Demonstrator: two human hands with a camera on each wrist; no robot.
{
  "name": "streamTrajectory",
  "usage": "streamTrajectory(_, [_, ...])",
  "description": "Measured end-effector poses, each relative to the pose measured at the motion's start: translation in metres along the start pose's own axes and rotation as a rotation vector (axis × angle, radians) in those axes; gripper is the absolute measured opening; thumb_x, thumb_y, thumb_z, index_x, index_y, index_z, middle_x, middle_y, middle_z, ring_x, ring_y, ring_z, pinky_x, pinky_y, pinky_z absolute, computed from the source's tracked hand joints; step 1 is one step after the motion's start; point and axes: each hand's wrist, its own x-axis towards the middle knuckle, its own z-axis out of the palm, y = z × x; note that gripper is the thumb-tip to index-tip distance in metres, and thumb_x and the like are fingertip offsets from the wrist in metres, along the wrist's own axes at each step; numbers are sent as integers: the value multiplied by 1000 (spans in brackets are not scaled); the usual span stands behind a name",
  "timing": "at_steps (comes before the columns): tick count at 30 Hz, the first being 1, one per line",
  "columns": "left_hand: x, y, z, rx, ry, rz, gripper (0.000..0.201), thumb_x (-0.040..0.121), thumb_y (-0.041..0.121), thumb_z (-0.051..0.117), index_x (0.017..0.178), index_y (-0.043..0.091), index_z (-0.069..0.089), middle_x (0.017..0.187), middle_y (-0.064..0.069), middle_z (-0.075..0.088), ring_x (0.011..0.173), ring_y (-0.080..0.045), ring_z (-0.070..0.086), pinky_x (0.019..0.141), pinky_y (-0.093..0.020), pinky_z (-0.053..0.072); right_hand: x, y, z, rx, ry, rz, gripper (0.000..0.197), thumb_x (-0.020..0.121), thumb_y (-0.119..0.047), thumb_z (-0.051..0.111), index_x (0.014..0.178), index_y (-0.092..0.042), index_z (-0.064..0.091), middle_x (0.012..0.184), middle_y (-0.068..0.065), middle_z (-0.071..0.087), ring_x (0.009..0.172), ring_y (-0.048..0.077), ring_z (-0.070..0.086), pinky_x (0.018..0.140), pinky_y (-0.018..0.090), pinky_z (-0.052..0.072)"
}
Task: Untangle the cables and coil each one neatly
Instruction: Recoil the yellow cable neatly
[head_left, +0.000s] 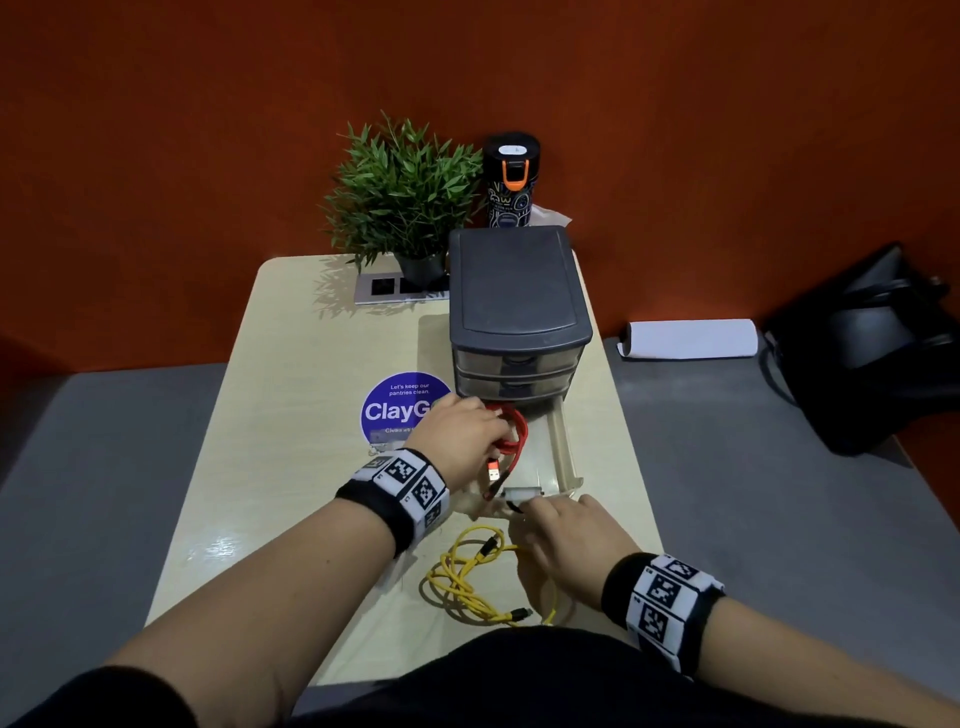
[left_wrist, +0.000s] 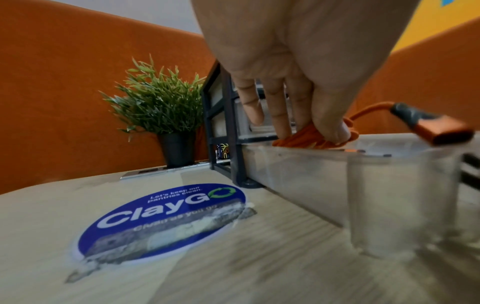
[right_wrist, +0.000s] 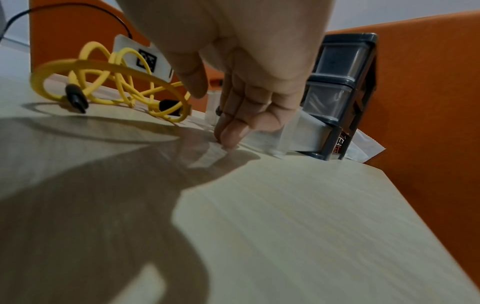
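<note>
Two cables: the yellow cable (head_left: 470, 577) lies in loose loops nearest, on the pale wooden table (head_left: 291, 467). The right hand (head_left: 569, 540), fingers extended, touches the open clear drawer (head_left: 563, 452). The left hand (head_left: 460, 434) pinches the red cable (head_left: 511, 436) over that drawer. Beyond stand one three-drawer organizer (head_left: 514, 280), one potted plant (head_left: 400, 197), one tumbler (head_left: 510, 179), against orange partitions.

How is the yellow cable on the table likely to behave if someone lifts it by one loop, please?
The yellow cable would probably flop and trail, since it lies in loose overlapping loops. Its plug ends would likely dangle. It looks thin, so probably light.
</note>
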Motion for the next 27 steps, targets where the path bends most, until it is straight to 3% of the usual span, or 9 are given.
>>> streamTrajectory(4, [9, -2, 9, 82, -26, -60, 30, 93, 22, 55, 122, 20, 61, 118, -1, 53, 109, -20, 47, 95, -34, 39, -4, 1, 2, 3, -23, -20, 28, 98, -33, 35, 121, -20, 45, 122, 1, 59, 111, 21, 53, 92, 32, 33])
streamTrajectory(8, [11, -1, 14, 109, -111, -63, 34, 91, 17, 55, 125, 21, 59, 116, -1, 55, 109, -20, 49, 96, -34, 36, -4, 5, 3, 7, -39, -38, 34, 98, -32, 37, 130, -21, 41, 130, 0, 56, 118, 19, 50, 97, 33, 33])
streamTrajectory(12, [-2, 0, 8, -100, 64, -166, 30, 94, 20, 49, 123, 24, 57, 118, 3, 55, 112, -16, 47, 100, -32, 35, -3, 6, 1, -21, -53, -59, 39, 98, -31, 38, 136, -21, 38, 135, -1, 52, 121, 19, 48, 99, 33, 33])
streamTrajectory(15, [-23, 6, -2, -187, 184, -232, 15, 94, 28, 46, 101, 22, 58, 103, 5, 54, 98, -14, 50, 81, -24, 39, -2, 6, 1, -12, -34, -70, 39, 98, -32, 37, 136, -22, 38, 135, -2, 52, 121, 18, 48, 99, 32, 33])
streamTrajectory(16, [-31, 9, -6, -209, 151, -262, 15, 94, 34, 45, 93, 21, 55, 95, 5, 53, 90, -13, 51, 73, -22, 37, -1, 5, 1, -7, -24, -71, 39, 98, -32, 37, 136, -22, 38, 135, -2, 52, 121, 18, 49, 99, 32, 33])
streamTrajectory(18, [-47, 16, -10, -221, -62, -344, 34, 92, 52, 40, 79, 22, 47, 80, 5, 51, 75, -12, 50, 64, -25, 36, 1, 4, -1, -7, -24, -59, 40, 98, -31, 36, 137, -23, 37, 135, -2, 53, 120, 18, 49, 99, 32, 33])
streamTrajectory(22, [-69, 27, 8, -126, -569, -417, 63, 76, 79, 41, 74, 17, 53, 72, 2, 54, 75, -17, 55, 63, -30, 40, 2, 4, -3, -32, -22, -90, 44, 98, -31, 35, 142, -23, 35, 136, -1, 53, 120, 19, 50, 99, 32, 35])
streamTrajectory(25, [-75, 27, 28, -256, -644, -436, 54, 73, 66, 60, 79, 13, 62, 75, -1, 59, 73, -19, 57, 62, -32, 43, 3, 0, -4, -21, 73, -171, 35, 90, -35, 42, 114, -26, 66, 99, -3, 70, 87, 18, 66, 77, 27, 50])
streamTrajectory(27, [-78, 23, 31, -436, -594, -488, 40, 75, 48, 67, 86, 9, 63, 77, -5, 64, 70, -20, 57, 64, -33, 47, 6, -5, -5, -9, 39, -189, 31, 89, -39, 46, 108, -27, 67, 97, -2, 69, 88, 20, 65, 76, 29, 50])
